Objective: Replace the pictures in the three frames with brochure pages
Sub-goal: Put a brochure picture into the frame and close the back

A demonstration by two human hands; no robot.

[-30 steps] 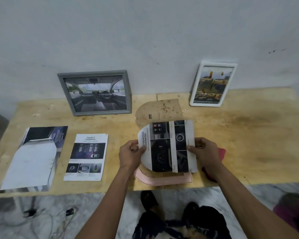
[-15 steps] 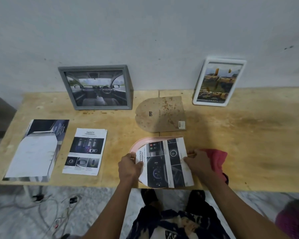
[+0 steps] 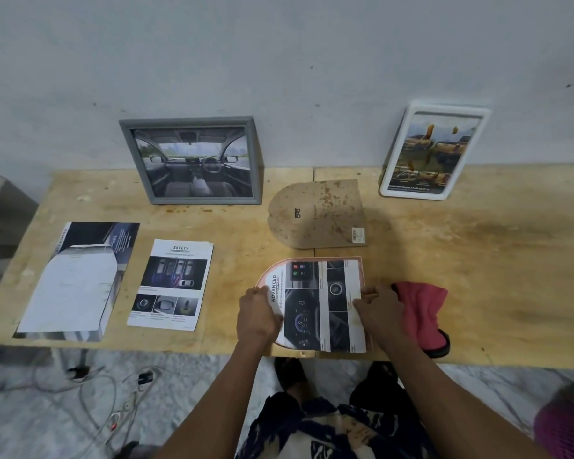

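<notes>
A cut brochure page (image 3: 322,303) headed ADVANCED lies on a pink arch-shaped frame (image 3: 362,265) at the table's front edge. My left hand (image 3: 257,318) rests on the page's rounded left edge and my right hand (image 3: 378,309) presses its right edge, fingers curled over it. Behind them lies the frame's brown backing board (image 3: 318,215). A grey frame (image 3: 193,160) with a car-interior picture and a white frame (image 3: 434,150) with a yellow car picture lean against the wall.
A SAFETY brochure page (image 3: 171,286) and a larger brochure (image 3: 77,283) lie on the left of the wooden table (image 3: 494,260). A red cloth (image 3: 421,313) sits beside my right hand. Cables (image 3: 113,399) lie on the floor under the table.
Both hands lowered the page from the air onto the pink frame on the table. The view shifted slightly downward and closer.
</notes>
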